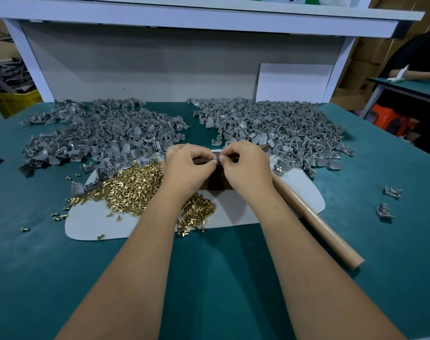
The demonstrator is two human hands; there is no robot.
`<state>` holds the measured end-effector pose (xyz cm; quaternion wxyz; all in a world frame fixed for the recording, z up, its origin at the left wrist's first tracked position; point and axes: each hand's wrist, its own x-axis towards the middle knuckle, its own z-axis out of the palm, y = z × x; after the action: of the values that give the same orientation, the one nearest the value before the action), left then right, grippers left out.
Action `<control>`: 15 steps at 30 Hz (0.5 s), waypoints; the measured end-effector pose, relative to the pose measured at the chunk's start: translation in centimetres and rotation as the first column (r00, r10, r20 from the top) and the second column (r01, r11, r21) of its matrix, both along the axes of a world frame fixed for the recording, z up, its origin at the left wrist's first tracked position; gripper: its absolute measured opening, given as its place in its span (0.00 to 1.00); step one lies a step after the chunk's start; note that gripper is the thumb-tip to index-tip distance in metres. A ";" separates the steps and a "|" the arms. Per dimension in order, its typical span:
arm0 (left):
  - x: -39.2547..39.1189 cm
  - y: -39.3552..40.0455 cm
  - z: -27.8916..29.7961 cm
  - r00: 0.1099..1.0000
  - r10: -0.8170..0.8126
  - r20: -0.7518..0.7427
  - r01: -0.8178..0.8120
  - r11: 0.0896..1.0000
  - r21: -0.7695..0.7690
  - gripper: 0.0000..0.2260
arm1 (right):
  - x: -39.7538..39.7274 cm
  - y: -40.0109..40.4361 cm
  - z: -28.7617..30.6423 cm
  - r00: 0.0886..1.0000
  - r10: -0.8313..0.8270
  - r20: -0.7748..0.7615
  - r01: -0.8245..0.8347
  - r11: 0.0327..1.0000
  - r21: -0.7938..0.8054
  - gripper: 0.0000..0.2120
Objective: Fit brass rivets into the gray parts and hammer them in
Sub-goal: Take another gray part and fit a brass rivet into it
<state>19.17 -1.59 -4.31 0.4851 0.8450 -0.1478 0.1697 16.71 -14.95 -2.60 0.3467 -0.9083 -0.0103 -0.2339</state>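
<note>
Left hand point(187, 168) and right hand point(246, 168): fingertips meet, pinching one small gray part point(216, 160) above dark block point(217, 180) | brass rivets point(135, 190): heap on white sheet point(295, 192), left | gray parts point(270, 128): two piles behind | hammer handle point(314, 222): right, on green table point(209, 278)

Bare green table point(209, 278) lies open in front and at far right (two stray gray parts point(388, 202) aside), while gray heaps point(101, 133) behind, the rivet pile point(130, 187) at left and the hammer handle point(314, 222) at right hem the middle.
</note>
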 end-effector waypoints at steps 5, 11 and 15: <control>0.2 0.1 -0.3 1.000 -0.008 -0.008 0.008 1.000 -0.028 0.07 | -0.3 0.2 0.2 1.000 0.004 0.006 -0.004 0.999 0.044 0.10; 0.3 0.3 -0.3 0.999 -0.029 -0.027 0.027 0.998 -0.059 0.09 | -0.3 0.3 0.2 1.000 -0.013 -0.023 0.015 0.998 0.059 0.09; 0.2 0.2 -0.3 0.999 -0.013 -0.034 0.011 0.999 -0.050 0.10 | -0.2 0.1 0.3 0.999 -0.009 -0.039 0.009 1.000 0.006 0.06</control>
<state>19.42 -1.34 -4.61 0.5093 0.8346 -0.1403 0.1562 16.53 -14.82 -2.30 0.3485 -0.9117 0.0014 -0.2178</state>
